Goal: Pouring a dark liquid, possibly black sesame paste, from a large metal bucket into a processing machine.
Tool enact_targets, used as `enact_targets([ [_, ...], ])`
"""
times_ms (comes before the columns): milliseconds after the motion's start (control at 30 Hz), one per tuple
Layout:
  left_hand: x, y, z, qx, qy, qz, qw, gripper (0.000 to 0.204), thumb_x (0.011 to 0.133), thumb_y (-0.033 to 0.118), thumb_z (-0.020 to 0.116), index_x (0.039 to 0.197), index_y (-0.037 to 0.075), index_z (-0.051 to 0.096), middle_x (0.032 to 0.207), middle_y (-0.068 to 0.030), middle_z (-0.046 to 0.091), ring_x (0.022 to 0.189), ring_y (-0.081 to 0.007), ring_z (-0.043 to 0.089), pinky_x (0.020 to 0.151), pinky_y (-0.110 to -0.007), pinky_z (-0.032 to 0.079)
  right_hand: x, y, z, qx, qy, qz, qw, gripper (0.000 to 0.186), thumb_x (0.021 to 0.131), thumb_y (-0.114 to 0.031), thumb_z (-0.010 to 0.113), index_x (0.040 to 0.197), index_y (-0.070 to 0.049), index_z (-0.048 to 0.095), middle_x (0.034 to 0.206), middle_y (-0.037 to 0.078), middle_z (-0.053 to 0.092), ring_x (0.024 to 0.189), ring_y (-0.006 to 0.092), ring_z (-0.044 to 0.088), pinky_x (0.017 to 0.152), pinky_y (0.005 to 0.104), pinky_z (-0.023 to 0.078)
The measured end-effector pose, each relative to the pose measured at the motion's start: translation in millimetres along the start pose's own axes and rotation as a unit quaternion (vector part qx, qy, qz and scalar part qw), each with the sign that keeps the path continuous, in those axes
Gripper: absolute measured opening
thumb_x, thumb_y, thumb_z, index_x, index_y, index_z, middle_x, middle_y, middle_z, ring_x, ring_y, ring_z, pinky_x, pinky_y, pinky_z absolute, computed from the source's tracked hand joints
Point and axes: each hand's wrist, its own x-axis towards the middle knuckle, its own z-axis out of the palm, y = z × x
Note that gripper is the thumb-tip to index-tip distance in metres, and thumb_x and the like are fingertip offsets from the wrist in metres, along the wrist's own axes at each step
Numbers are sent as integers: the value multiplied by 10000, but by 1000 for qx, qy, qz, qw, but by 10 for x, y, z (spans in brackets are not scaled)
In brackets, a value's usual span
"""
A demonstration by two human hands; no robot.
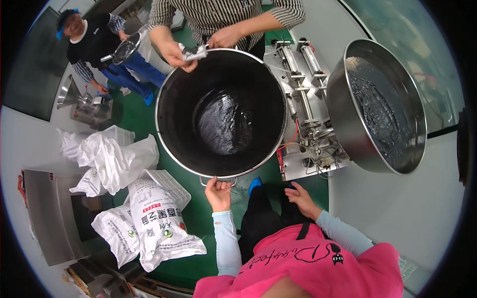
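My left hand (pixel 218 193) has its fingers hooked on the handle (pixel 208 180) at the near side of a large steel pot (pixel 179 114), dark inside with glossy black paste (pixel 223 124) at the bottom. My right hand (pixel 300 201) hangs by my dark trousers, right of the pot, loosely bent with nothing visible in it. Across the pot, a person in a striped top has one hand (pixel 174 54) holding a crumpled pale cloth or wrapper (pixel 194 53) over the rim; their other hand (pixel 223 37) is at the far rim.
A wide steel bowl (pixel 343 124) of dark paste overhangs a steel pneumatic machine (pixel 303 119) at right. White sacks (pixel 164 228) lie on the green floor (pixel 184 268) at left, beside a steel cabinet (pixel 54 218). At upper left, a person (pixel 84 49) carries a pan near a funnel machine (pixel 92 102).
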Motion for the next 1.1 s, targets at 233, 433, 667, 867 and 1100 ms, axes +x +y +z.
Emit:
enact_targets([
  [233,1058,-24,-653,46,97,-31,994,149,673,98,529,606,131,401,510,24,249,467,-120,285,536,-327,339,125,156,-256,68,95,14,993,679,683,91,440,1298,-35,182,1155,182,446,1049,235,456,834,266,378],
  [433,1879,-270,-1294,9,153,-56,987,118,632,145,540,651,94,436,563,-49,425,511,-229,407,558,-383,386,254,301,-300,89,126,43,987,688,691,85,448,1304,-68,177,1155,171,451,1040,221,463,842,262,371],
  [667,2772,-558,-2103,25,248,-35,968,123,575,115,513,581,97,391,522,-37,349,475,-206,357,529,-387,372,421,746,-412,93,167,103,976,704,674,110,431,1305,-60,168,1146,176,451,1026,223,470,839,260,379],
  [867,3375,-701,-2521,11,241,-29,970,139,551,89,494,525,113,360,541,-24,359,526,-177,356,589,-339,352,435,983,-459,78,207,147,964,724,656,131,403,1309,-50,149,1144,193,445,1009,224,478,830,263,391],
  [1100,3528,-339,-2857,42,206,-37,977,74,596,124,481,582,85,420,621,-62,445,641,-220,448,676,-372,394,538,1052,-374,79,209,154,962,723,645,147,385,1304,-38,154,1154,206,433,1033,245,470,836,274,391],
])
